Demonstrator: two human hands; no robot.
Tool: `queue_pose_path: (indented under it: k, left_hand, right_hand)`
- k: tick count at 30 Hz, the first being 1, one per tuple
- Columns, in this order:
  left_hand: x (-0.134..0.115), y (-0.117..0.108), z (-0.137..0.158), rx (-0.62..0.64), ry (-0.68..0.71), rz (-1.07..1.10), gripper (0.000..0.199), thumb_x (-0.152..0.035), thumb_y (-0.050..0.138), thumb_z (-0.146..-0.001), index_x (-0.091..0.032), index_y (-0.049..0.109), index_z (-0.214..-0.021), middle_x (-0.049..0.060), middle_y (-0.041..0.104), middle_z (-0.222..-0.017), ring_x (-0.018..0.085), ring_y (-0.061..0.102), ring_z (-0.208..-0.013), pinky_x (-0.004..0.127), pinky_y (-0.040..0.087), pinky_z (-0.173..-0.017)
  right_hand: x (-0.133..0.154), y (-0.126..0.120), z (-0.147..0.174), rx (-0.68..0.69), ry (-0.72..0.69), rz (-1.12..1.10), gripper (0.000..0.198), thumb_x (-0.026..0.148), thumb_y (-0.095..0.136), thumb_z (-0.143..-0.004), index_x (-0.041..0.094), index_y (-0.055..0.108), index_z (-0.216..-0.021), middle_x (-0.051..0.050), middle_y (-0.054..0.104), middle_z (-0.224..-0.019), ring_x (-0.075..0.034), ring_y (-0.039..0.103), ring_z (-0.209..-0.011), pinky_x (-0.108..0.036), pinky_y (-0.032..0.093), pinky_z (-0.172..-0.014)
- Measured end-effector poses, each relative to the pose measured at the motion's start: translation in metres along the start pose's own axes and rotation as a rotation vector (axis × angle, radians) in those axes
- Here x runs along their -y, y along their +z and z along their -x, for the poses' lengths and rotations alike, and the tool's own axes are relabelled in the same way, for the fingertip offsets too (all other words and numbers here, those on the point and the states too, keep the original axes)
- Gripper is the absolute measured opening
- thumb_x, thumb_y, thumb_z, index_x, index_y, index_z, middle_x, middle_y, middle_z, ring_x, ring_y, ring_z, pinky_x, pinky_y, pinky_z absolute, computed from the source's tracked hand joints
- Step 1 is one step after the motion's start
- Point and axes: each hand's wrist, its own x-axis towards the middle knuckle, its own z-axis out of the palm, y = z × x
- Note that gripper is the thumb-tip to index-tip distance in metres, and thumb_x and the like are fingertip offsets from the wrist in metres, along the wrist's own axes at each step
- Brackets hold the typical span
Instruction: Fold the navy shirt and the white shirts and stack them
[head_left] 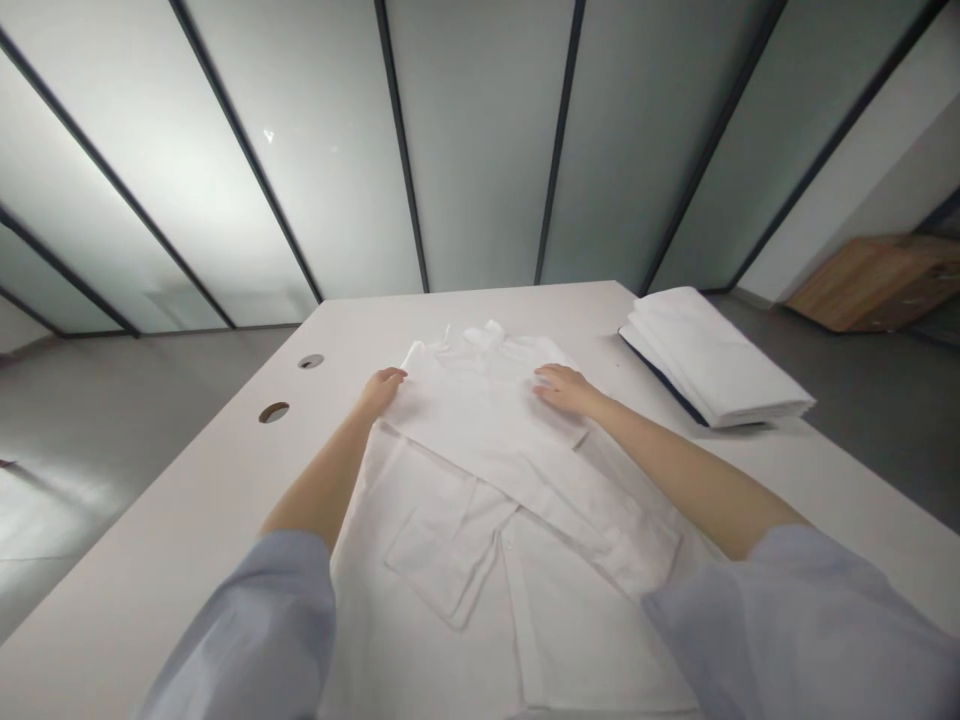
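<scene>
A white button-up shirt (pixel 480 440) lies spread on the white table, collar at the far end and hem toward me. Its sleeves are folded across the front, one over the other, with a cuff showing at the lower left. At the shirt's left shoulder edge rests my left hand (pixel 384 390), fingers stretched onto the cloth; its fingertips are only partly visible. My right hand (pixel 564 388) lies on the upper right of the shirt, palm down with its fingers apart. Neither hand lifts the fabric.
A stack of folded white cloth (pixel 712 355) with a dark lower edge sits at the table's right side. Two round holes pierce the white table (pixel 225 520) on the left. Frosted glass panels (pixel 480 150) stand behind, and a wooden cabinet (pixel 874 285) is far right.
</scene>
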Motion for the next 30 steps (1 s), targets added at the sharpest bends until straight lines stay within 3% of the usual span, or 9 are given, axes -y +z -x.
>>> queue_pose_path:
  k: [4, 11, 16, 21, 27, 30]
  left_hand:
    - [-0.026, 0.02, -0.027, 0.053, -0.005, -0.196, 0.037, -0.024, 0.046, -0.085, -0.019, 0.07, -0.112, 0.008, 0.068, -0.121, 0.022, 0.062, -0.111, 0.029, 0.046, -0.09]
    - [-0.038, 0.033, -0.04, -0.105, -0.048, -0.306, 0.036, -0.026, 0.045, -0.086, -0.015, 0.069, -0.111, 0.017, 0.064, -0.125, 0.031, 0.056, -0.12, 0.04, 0.043, -0.097]
    - [-0.024, 0.03, -0.044, -0.143, -0.104, -0.348, 0.038, -0.026, 0.046, -0.085, -0.015, 0.066, -0.115, 0.018, 0.064, -0.123, 0.031, 0.057, -0.118, 0.042, 0.045, -0.095]
    - [-0.018, 0.031, -0.053, -0.049, -0.116, -0.411, 0.04, -0.028, 0.046, -0.085, -0.016, 0.063, -0.119, 0.019, 0.06, -0.129, 0.032, 0.051, -0.125, 0.043, 0.042, -0.099]
    - [-0.03, 0.037, -0.045, 0.022, -0.19, -0.45, 0.076, -0.053, 0.049, -0.084, -0.009, 0.035, -0.144, 0.024, 0.03, -0.153, 0.037, 0.029, -0.141, 0.049, 0.037, -0.105]
    - [-0.022, 0.027, -0.031, 0.022, -0.191, -0.453, 0.073, -0.057, 0.051, -0.082, -0.012, 0.042, -0.138, 0.025, 0.044, -0.144, 0.038, 0.041, -0.134, 0.05, 0.041, -0.1]
  right_hand:
    - [-0.026, 0.003, 0.012, -0.098, 0.209, 0.103, 0.051, 0.041, 0.051, -0.092, 0.018, 0.05, -0.137, -0.016, 0.042, -0.148, -0.029, 0.041, -0.134, -0.039, 0.033, -0.107]
    - [-0.051, -0.008, -0.013, -0.117, 0.442, 0.074, 0.046, 0.04, 0.047, -0.091, 0.013, 0.058, -0.127, -0.017, 0.066, -0.119, -0.027, 0.059, -0.114, -0.034, 0.043, -0.091]
    - [-0.059, -0.008, -0.034, -0.039, 0.449, -0.007, 0.029, 0.028, 0.048, -0.088, 0.016, 0.07, -0.103, -0.013, 0.071, -0.108, -0.023, 0.065, -0.102, -0.027, 0.045, -0.078]
    - [-0.056, -0.003, -0.029, -0.146, 0.549, 0.021, 0.031, 0.03, 0.043, -0.091, 0.018, 0.068, -0.106, -0.013, 0.071, -0.109, -0.025, 0.065, -0.101, -0.029, 0.046, -0.074]
    - [-0.059, -0.011, -0.022, -0.079, 0.575, 0.001, 0.038, 0.043, 0.045, -0.091, 0.02, 0.069, -0.108, -0.014, 0.07, -0.109, -0.026, 0.065, -0.1, -0.031, 0.047, -0.075]
    - [-0.067, -0.017, -0.017, 0.027, 0.534, 0.032, 0.04, 0.046, 0.048, -0.088, 0.017, 0.072, -0.101, -0.016, 0.071, -0.107, -0.027, 0.066, -0.099, -0.03, 0.045, -0.075]
